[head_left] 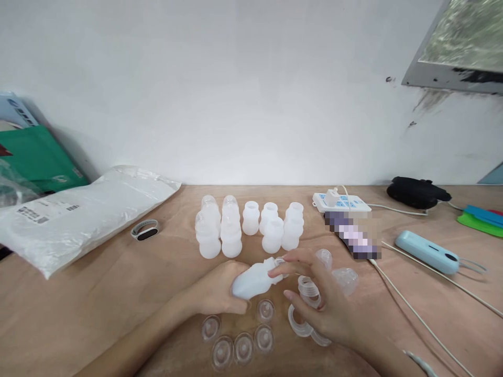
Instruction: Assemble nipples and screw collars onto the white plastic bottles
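A white plastic mailer (98,209) lies left on the brown tabletop (157,272); a power strip (359,205) sits right, below the pale wall (251,94). Centrally, a white plastic bottle (253,280) slants, neck pointing right and slightly away. The left hand (220,287) wraps its base; the right hand (324,298), thumb and fingers spread, touches its neck.

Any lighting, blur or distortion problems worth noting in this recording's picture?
Head view: soft light, the white bottles pale with little surface detail; head view: clear discs partly blend into the table; head view: blocky pixelation over the phone; head view: window frame slants, probably wide-angle distortion.
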`<state>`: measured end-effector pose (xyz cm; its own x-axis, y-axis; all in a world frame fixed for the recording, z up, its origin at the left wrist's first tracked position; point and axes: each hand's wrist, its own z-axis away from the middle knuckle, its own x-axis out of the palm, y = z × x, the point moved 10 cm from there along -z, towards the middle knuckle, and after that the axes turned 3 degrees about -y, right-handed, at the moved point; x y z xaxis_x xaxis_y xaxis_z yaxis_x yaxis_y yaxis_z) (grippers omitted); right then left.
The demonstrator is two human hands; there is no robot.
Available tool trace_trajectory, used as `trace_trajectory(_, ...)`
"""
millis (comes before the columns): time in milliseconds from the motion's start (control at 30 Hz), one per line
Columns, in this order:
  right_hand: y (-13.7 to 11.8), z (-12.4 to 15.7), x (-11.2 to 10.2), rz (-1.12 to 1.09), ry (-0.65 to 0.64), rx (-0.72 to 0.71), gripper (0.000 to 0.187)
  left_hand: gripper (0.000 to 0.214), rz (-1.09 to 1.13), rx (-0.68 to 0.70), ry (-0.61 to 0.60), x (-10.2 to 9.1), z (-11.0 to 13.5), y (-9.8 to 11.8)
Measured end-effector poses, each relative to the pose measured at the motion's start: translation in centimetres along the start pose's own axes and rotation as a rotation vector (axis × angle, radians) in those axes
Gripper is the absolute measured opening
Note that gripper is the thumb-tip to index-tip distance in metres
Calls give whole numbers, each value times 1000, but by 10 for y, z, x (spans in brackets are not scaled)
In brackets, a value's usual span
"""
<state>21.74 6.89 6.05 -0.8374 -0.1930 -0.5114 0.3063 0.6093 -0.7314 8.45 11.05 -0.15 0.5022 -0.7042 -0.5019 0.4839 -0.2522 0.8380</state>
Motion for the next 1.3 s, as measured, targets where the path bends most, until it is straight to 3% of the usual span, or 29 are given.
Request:
trace_trajectory(167, 5, -3, 7, 124, -60, -22, 62, 19, -104, 42, 0, 1, 0, 9)
trace_trajectory(433, 26, 0, 6, 231, -42, 146, 46, 20, -288, 32, 39, 0, 1, 11)
trace_trajectory(533, 29, 2, 10, 262, -62, 163, 28, 23, -377, 20, 64, -1, 2, 14)
trace_trajectory(633, 25, 1, 12, 294, -79, 127, 17, 23, -392, 12, 63, 0, 3, 15)
trace_trajectory(800, 7, -3, 12, 256, -106, 2, 49, 20, -320, 10, 41, 0, 2, 12)
trace_trajectory(1033, 3, -6, 11, 367, -96, -52, 21, 19, -432, 57, 39, 1, 1, 14)
trace_trajectory(1300, 4, -4, 14, 558, -37, -79, 11, 21, -552, 12, 110, 4, 5, 17)
